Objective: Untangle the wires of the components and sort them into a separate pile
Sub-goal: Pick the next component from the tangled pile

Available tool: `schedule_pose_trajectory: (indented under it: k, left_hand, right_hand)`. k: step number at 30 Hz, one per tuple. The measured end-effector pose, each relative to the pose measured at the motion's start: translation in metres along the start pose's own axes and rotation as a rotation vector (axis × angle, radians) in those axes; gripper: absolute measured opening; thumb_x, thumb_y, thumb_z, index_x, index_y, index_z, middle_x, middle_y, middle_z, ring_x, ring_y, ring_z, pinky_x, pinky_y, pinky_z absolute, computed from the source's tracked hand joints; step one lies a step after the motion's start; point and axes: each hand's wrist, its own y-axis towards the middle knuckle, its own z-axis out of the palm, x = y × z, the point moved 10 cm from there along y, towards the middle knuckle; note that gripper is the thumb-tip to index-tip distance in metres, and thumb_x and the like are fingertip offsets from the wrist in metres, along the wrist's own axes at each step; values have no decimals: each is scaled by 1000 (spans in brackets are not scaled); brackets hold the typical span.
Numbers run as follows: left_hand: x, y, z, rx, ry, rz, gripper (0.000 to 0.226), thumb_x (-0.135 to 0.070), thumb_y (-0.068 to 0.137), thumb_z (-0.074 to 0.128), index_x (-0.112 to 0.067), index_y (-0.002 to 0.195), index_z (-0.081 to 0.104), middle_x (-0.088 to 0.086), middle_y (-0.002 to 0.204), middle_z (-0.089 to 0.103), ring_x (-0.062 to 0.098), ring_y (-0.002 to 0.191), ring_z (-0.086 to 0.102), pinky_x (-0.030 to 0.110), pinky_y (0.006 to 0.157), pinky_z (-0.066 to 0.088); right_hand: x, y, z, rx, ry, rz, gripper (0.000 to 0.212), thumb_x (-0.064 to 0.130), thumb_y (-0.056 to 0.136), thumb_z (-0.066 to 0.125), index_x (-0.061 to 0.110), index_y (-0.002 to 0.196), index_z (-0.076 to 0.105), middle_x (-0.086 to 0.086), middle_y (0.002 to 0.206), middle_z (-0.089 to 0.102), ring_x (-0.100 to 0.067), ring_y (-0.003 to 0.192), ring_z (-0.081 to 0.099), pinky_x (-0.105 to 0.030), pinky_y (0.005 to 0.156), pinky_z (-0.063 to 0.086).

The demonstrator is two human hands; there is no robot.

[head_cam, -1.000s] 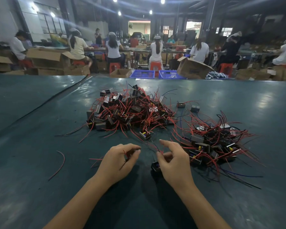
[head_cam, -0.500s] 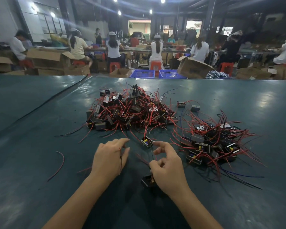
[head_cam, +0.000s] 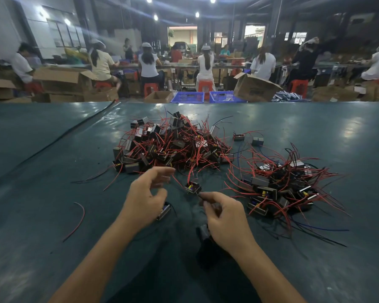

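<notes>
Right grip: the right grip (head_cam: 225, 215) presses thumb and forefinger tips together and pinches a thin wire end (head_cam: 198, 193); its other fingers are curled under.
Left grip: the left grip (head_cam: 146, 199) has curled fingers, with the forefinger reaching forward; we cannot tell if it pinches a wire.
Between the grips: a small black block component with yellow and blue parts (head_cam: 193, 188) lies on the desk just beside the right pinch, and a red wire goes up from it.
Under the grips: a dark component with a metal frame (head_cam: 163, 212) shows beside the left palm; another dark block (head_cam: 202, 231) is partly hidden below the right palm.
Far pile: we see a big tangled heap of black components with red wires (head_cam: 173, 147) beyond the left grip.
Right pile: a second heap of the same components (head_cam: 280, 186) lies to the right, apart from the first.
Loose piece: a curved red wire piece (head_cam: 80, 217) lies at the left, well apart.
Desk: the dark green glossy desk (head_cam: 42, 248) carries all of this.
Behind: blue plastic crates (head_cam: 187, 97) and brown cardboard boxes (head_cam: 64, 77) stand near seated people.
</notes>
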Motion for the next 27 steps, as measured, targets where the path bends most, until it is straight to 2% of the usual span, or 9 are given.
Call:
schedule_pose_trajectory:
  k: [3,5,8,10,12,15,18,22,27]
  left_hand:
    - [-11,-13,37,133,31,71,47,9,83,49,-26,110,64,-11,108,66,-2,102,60,16,90,47]
    - [-7,-19,51,174,112,75,26,-16,87,47,-21,101,68,-10,98,67,2,94,60,24,85,49]
    - [2,-20,57,132,312,67,43,-48,93,36,-17,86,64,-6,83,65,11,79,60,36,75,48]
    - [8,-16,54,79,533,91,31,-41,97,44,-18,92,63,-5,87,65,15,78,60,37,79,47]
    - [11,-12,50,34,623,90,23,-32,97,51,-20,113,61,-5,106,65,16,90,60,34,88,44]
    - [4,-10,51,12,349,114,47,-29,92,62,-17,136,49,-7,120,56,12,107,53,28,97,41]
    - [-6,-8,57,57,131,117,45,-29,91,62,-18,134,54,-9,129,54,7,119,48,32,104,40]
    - [-10,-15,47,1,19,148,18,-22,91,63,-27,108,67,-15,96,69,5,95,65,36,84,54]
    - [6,-19,50,43,-274,-61,43,-31,81,77,-29,119,58,-4,76,71,10,70,69,25,67,56]
  right_hand:
    - [12,-2,-10,-103,51,-108,26,6,93,58,26,105,70,15,93,69,-5,91,64,-29,80,54]
    - [13,-3,-20,-177,134,-117,35,2,94,56,35,99,65,12,92,68,-5,90,64,-20,79,51]
    - [5,0,-31,-246,300,-47,40,-1,96,51,38,95,61,5,89,67,-3,79,63,-11,68,47]
    - [-1,1,-31,-244,412,0,37,-2,96,49,31,96,64,4,86,65,-2,63,56,-13,57,44]
    - [0,1,-27,-205,463,-6,36,-4,96,47,26,100,65,7,81,64,-2,52,47,-14,49,38]
    - [15,-3,-18,-121,465,-86,32,1,94,46,25,102,65,13,79,63,-2,52,47,-12,50,36]
    - [31,-9,-13,-78,405,-181,30,9,89,45,29,101,64,19,82,63,-2,66,57,-10,61,41]
    - [32,-11,-16,-121,389,-180,27,13,90,45,29,98,64,16,79,60,-5,53,49,-12,53,35]
    - [15,-8,-31,-250,469,-79,26,3,96,45,19,94,65,17,76,60,-1,53,46,-12,50,38]
